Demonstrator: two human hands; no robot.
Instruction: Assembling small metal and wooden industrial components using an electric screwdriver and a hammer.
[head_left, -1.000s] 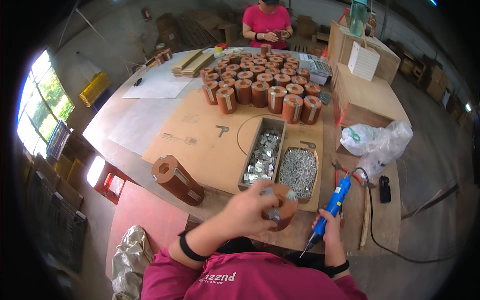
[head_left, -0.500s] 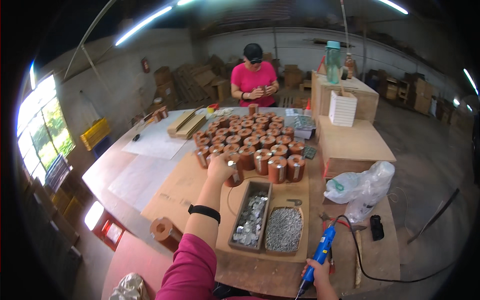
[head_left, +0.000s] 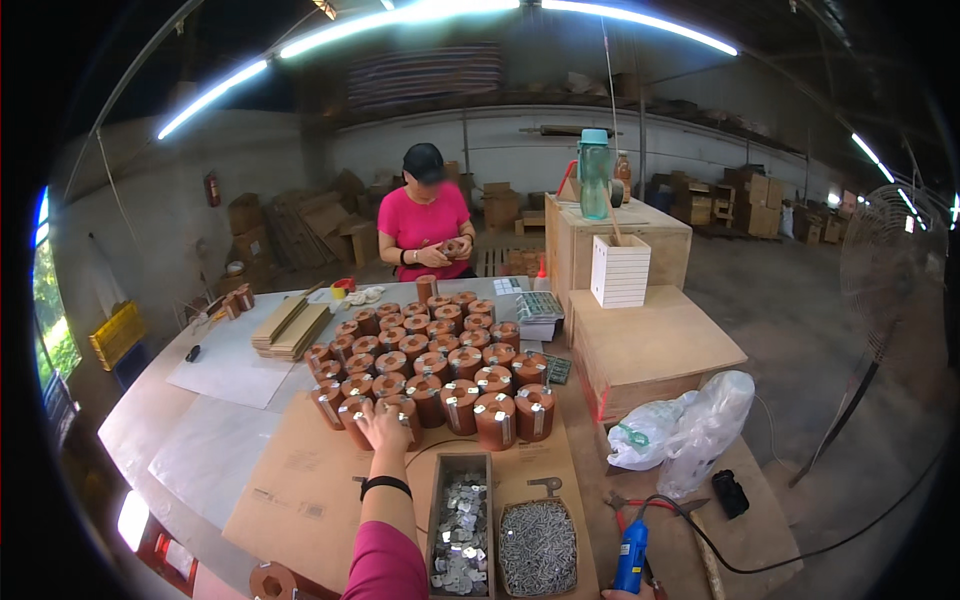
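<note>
My left hand (head_left: 385,428) reaches to the front left of a group of reddish-brown cylinders, its fingers spread against the near ones. Beside those fingers stands one cylinder (head_left: 404,416), partly covered by the hand. The cylinders have holes in their tops and small metal plates at their rims. At the lower edge, my right hand (head_left: 628,594) is closed around a blue corded electric screwdriver (head_left: 631,556); most of this hand is cut off, and so is the tool's tip. Between my arms are a wooden box (head_left: 436,520) of small metal plates and a tray (head_left: 501,552) of screws.
Across the table a person in a pink shirt (head_left: 425,222) handles a brown cylinder. Another cylinder (head_left: 275,582) is at the lower left. Wooden boxes (head_left: 650,345), plastic bags (head_left: 705,430), pliers (head_left: 622,510) and a hammer (head_left: 705,545) are on the right. Flat boards (head_left: 292,325) lie far left.
The view has tilted up and turned right. My left hand's fingers have loosened from the cylinder, which stands at the front of the group. The screwdriver has stayed in my right hand.
</note>
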